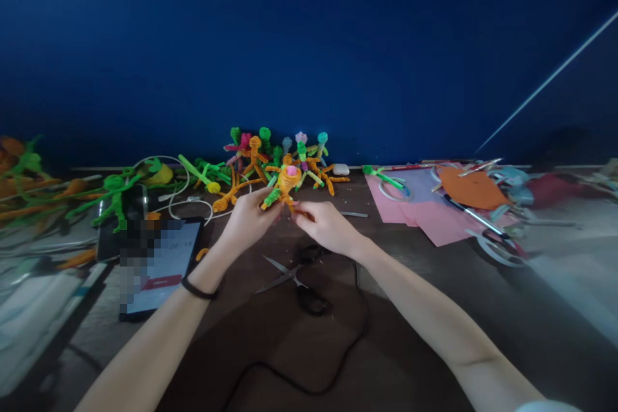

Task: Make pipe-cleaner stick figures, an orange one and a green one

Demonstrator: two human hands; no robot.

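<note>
Above the middle of the table, an orange pipe-cleaner figure (288, 184) with a pink patch on its body and a green limb is held up between my hands. My left hand (253, 215) is closed on its left side, near the green limb. The fingers of my right hand (321, 222) pinch a lower orange limb. Fingertips on both sides are partly hidden behind the figure. Below my hands lie scissors (294, 278) with black handles, their blades spread apart.
Several more pipe-cleaner figures (264, 135) stand against the blue wall. A phone (164, 264) and green pipe-cleaner pieces (114, 193) lie at left, with a white cable (176, 209). Pink paper (437, 225) and orange paper (473, 187) are at right. A black cable (355, 335) curves across the front.
</note>
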